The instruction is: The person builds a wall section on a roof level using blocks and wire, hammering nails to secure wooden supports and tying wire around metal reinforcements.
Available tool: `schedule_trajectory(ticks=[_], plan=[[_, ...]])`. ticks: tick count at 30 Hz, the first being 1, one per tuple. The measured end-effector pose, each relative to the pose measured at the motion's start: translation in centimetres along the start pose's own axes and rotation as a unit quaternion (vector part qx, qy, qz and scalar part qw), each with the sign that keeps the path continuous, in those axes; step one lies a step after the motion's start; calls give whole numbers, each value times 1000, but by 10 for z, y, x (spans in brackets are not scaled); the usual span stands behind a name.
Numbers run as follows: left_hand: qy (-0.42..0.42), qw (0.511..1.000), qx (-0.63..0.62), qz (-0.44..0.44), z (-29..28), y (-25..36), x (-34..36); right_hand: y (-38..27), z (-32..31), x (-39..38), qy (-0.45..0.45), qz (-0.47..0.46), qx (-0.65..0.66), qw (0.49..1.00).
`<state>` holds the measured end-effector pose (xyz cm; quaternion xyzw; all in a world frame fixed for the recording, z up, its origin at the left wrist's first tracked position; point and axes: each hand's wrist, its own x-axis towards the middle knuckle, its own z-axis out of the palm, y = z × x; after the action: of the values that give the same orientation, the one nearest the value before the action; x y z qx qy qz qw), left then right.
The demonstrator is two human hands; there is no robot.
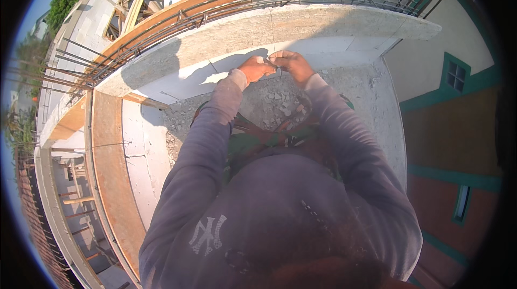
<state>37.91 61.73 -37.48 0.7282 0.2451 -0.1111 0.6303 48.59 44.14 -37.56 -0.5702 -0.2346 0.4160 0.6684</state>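
Observation:
My left hand [255,69] and my right hand [295,66] meet in front of the low wall, fingers pinched close together. A thin dark wire [272,29] runs down the face of the formwork board [231,41] to my fingertips. Both hands seem closed on its lower end; the exact grip is too small to make out. Behind the board's top edge, a cage of steel reinforcing bars [215,8] lies along the formwork channel. White blocks [323,52] form the wall below the board, with the shadow of my arms on it.
Broken rubble [274,100] covers the floor before me. To the left, another formwork board [107,138] meets the first at a corner, where bar ends [75,65] stick out. Timber pieces [134,9] lie beyond the wall. A building with a small window [456,76] stands right.

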Motion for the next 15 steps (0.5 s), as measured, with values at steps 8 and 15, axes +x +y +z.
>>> schedule_trajectory(ticks=[8, 15], plan=[[33, 994, 25, 102, -2, -22, 10, -8, 14, -10, -15, -44, 25, 999], [62, 988, 45, 135, 1, -25, 17, -8, 39, -39, 206, -297, -346, 866]])
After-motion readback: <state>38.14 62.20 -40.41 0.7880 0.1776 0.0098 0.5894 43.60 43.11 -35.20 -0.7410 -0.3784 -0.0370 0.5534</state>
